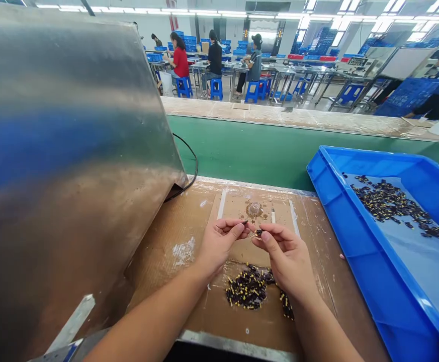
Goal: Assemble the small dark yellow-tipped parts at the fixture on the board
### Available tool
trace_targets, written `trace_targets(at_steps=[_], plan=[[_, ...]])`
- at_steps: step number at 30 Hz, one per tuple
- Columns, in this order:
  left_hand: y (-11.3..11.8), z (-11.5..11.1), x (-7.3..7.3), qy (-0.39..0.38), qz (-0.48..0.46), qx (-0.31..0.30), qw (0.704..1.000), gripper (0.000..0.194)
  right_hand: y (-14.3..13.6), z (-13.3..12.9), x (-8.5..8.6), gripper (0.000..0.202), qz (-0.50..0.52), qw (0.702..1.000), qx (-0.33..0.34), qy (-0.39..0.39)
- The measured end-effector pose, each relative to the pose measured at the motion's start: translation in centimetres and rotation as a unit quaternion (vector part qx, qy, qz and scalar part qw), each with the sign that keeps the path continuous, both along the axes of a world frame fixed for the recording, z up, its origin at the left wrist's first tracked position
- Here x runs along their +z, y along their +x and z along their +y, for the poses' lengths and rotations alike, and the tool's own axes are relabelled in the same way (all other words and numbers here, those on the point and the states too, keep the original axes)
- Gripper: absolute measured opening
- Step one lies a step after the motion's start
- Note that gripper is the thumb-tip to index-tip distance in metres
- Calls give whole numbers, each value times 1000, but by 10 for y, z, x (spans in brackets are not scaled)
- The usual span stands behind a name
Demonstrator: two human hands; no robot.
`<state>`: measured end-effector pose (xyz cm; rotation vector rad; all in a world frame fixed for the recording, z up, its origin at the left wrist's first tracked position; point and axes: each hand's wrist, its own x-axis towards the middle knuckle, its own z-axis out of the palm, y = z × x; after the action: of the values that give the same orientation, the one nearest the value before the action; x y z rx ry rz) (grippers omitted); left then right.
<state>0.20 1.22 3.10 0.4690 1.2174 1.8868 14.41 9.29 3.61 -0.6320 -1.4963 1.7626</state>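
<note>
Step in hand, as judged: two-handed handling of single small parts over a cardboard sheet (pixel 234 205). Left hand (pixel 221 240): thumb and fingertips closed in a pinch on one dark piece (pixel 245 222). Right hand (pixel 289 254): thumb and fingertips closed on one yellow-tipped piece (pixel 259 232), just beside the left fingertips; contact between pieces cannot be told. Next move probably calls for a light, steady pinch. Counts: one main heap (pixel 246 290) below the hands, one smaller cluster (pixel 286 304) partly behind the right wrist, pieces uncountable; one blue bin (pixel 370 246) at right, many pieces (pixel 390 201) inside; one small round object (pixel 255 208); one white-handled tool (pixel 273 216).
</note>
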Motion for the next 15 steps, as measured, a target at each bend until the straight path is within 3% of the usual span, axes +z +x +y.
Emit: trace_targets(at_steps=[4,6,10,13,15], plan=[[2,-5,8,-3,123,-3,992,20,1,-4,-7,18,20,999,15,-21],[3,-6,8,-4,136,1,991,18,2,-5,-7,17,23,999,17,-26],[6,-3,3,18,0,-6,1000,20,4,-9,1,18,10,1000,6,7],[8,-2,2,52,-127,-18,990,21,6,-12,6,21,-43,989,-48,132],[10,-2,4,66,-156,-27,985,20,6,-14,6,24,-63,966,-91,234]])
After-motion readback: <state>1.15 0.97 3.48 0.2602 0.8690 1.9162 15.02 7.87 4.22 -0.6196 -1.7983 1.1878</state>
